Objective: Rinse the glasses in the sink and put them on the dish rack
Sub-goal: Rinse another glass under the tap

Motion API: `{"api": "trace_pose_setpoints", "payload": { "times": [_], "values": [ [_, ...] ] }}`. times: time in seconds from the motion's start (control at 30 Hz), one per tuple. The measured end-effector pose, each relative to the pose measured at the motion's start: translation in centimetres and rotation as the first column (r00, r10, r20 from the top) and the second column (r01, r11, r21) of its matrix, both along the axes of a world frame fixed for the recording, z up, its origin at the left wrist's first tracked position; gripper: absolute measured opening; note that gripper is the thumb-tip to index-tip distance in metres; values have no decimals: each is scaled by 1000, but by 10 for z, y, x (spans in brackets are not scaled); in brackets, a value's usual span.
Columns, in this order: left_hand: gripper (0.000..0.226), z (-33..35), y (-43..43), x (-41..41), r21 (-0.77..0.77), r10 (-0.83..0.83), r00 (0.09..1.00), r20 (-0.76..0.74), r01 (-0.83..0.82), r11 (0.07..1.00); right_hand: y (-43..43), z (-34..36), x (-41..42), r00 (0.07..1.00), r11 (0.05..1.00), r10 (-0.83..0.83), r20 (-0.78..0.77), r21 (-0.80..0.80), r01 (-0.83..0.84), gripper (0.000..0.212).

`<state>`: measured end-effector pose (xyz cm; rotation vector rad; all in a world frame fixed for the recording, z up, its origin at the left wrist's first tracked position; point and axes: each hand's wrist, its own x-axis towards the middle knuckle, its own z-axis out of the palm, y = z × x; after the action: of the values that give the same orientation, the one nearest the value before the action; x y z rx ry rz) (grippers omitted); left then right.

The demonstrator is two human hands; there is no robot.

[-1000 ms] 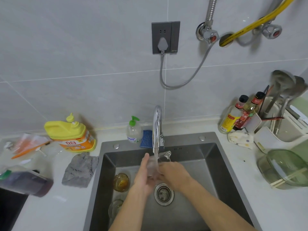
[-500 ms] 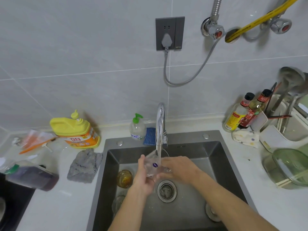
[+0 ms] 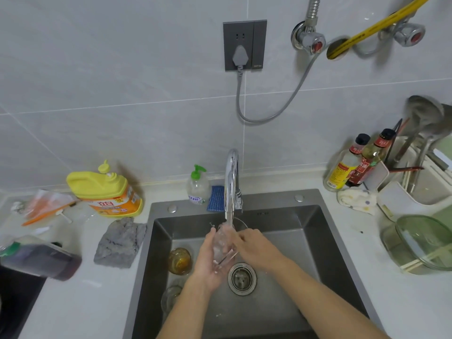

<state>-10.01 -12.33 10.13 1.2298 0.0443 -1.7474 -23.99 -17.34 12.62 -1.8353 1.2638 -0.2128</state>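
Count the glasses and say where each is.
3. A clear glass held under the tap; an amber glass on the sink floor's left; a second clear glass just nearer. Others may be hidden.

Yellow jug (image 3: 102, 189): orange label with large red Chinese characters that look like 立白. Dark bottle (image 3: 367, 162): red label with pale Chinese characters, one resembling 王. The blue print on the soap bottle (image 3: 197, 189), the yellow label on the clear bottle (image 3: 342, 167) and the small mark on the socket (image 3: 244, 45) are too blurred to read.
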Motion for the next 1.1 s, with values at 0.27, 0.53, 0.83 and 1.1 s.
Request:
{"api": "trace_pose_setpoints", "payload": {
  "times": [0.27,0.53,0.83,1.1],
  "values": [
    [50,2,2,-7,133,28,994,-101,-15,991,5,-17,-7,918,971,-214,334,-31,238,26],
    [41,-4,-3,-22,160,-134,984,120,114,981,9,-31,23,618,749,-660,427,441,495,68],
    [70,-17,15,-14,-64,-132,976,172,145,987,6,-24,15,937,924,-237,256,357,137,97],
    [79,-10,7,-1,-109,-294,951,-96,283,953,2,-47,1,665,716,-598,447,670,194,72]
  ]
}}
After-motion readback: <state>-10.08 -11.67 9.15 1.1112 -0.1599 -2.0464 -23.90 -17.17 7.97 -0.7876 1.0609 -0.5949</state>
